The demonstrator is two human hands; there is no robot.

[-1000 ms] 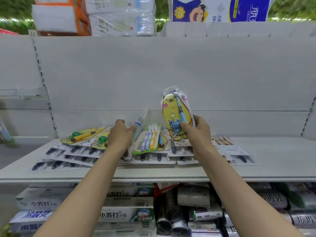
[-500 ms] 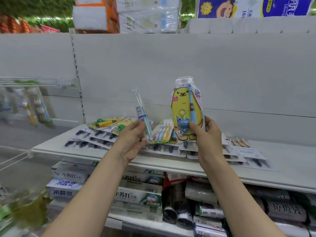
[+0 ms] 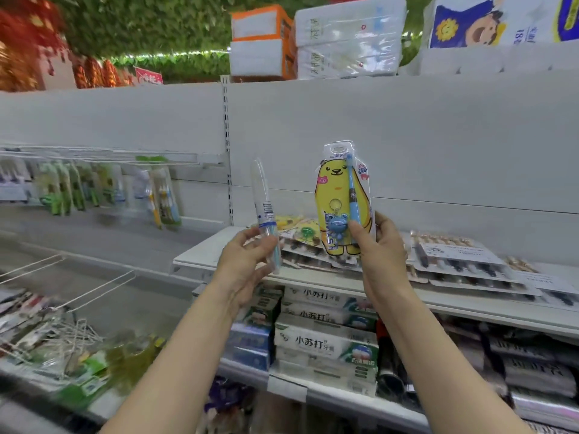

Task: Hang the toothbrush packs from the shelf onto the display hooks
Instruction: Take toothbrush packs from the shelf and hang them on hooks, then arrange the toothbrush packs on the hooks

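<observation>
You were mid-carry. Your left hand (image 3: 247, 258) pinched a slim clear toothbrush pack (image 3: 264, 211) at centre frame, and your right hand (image 3: 382, 252) gripped the yellow bear pack (image 3: 340, 195) beside it, both above the shelf (image 3: 200, 258). Next, you probably needed to reach the display hooks (image 3: 94, 158) at middle left and thread each hang hole.

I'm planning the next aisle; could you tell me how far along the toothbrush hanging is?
Done: some packs hang on the left hooks. In hand: left hand holds a slim clear pack, right hand the yellow bear pack. Left: a pile on the shelf.
</observation>
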